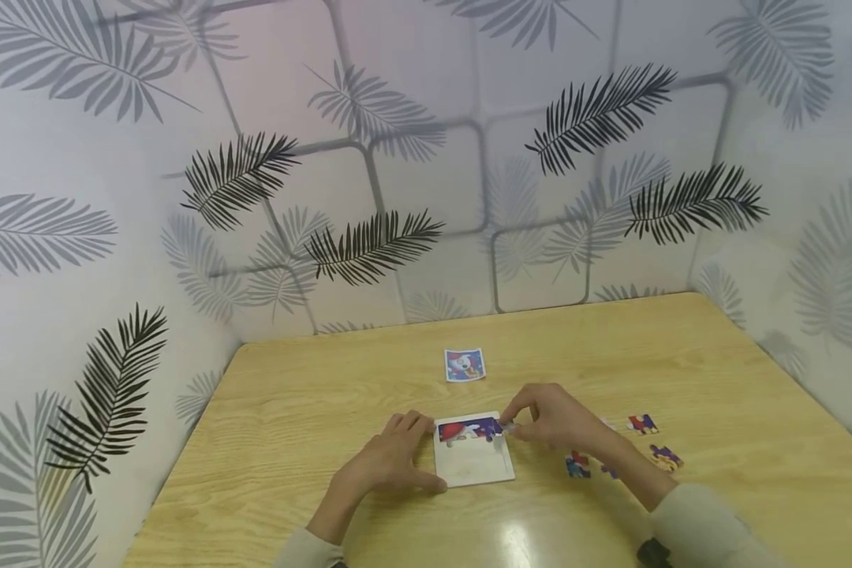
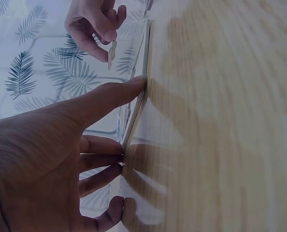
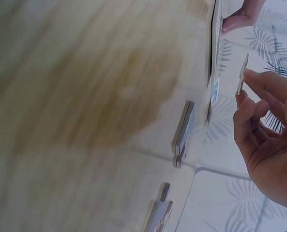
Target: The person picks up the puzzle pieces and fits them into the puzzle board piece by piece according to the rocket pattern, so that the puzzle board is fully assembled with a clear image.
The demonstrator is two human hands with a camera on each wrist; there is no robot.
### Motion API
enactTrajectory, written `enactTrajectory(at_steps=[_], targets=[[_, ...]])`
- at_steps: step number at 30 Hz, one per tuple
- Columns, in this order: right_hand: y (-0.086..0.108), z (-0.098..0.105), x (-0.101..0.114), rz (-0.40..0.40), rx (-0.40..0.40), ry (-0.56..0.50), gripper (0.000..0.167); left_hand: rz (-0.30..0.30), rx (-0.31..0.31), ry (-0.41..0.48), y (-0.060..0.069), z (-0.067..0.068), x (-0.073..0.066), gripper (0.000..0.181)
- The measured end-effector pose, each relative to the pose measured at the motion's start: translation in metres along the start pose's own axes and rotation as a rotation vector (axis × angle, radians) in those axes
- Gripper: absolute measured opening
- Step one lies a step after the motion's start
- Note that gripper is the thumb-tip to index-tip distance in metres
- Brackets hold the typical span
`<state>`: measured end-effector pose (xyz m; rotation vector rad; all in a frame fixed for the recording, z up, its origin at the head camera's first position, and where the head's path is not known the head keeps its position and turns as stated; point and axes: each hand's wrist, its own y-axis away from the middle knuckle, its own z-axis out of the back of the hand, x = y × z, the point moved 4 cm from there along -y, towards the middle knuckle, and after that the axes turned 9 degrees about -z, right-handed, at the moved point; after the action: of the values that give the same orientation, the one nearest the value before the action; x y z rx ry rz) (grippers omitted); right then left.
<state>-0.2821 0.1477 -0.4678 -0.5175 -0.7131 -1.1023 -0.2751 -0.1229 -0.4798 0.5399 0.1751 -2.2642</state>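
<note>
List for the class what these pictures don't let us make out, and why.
Held piece, right wrist view: its print, seen nearly edge-on.
Loose pieces, head view: their exact number; the right forearm covers part of the group.
Picture card, head view: fine details, too small.
Right hand, left wrist view: cut off by the top edge.

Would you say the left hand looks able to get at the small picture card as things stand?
Probably yes: the left hand is only touching the edge of the puzzle board, and just bare table seems to lie between it and the picture card. It would have to leave the board.
</note>
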Motion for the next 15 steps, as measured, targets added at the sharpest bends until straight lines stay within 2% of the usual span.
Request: enactTrajectory(at_steps=[5, 15], targets=[[-0.002, -0.007, 0.005, 0.039, 0.001, 0.014, 0.011, 0.002, 0.001, -0.002, 0.0, -0.001, 0.0, 0.085], [-0.014, -0.02, 0.016, 0.05, 0.016, 0.053, 0.012, 0.015, 0.004, -0.011, -0.002, -0.002, 0.002, 0.083]])
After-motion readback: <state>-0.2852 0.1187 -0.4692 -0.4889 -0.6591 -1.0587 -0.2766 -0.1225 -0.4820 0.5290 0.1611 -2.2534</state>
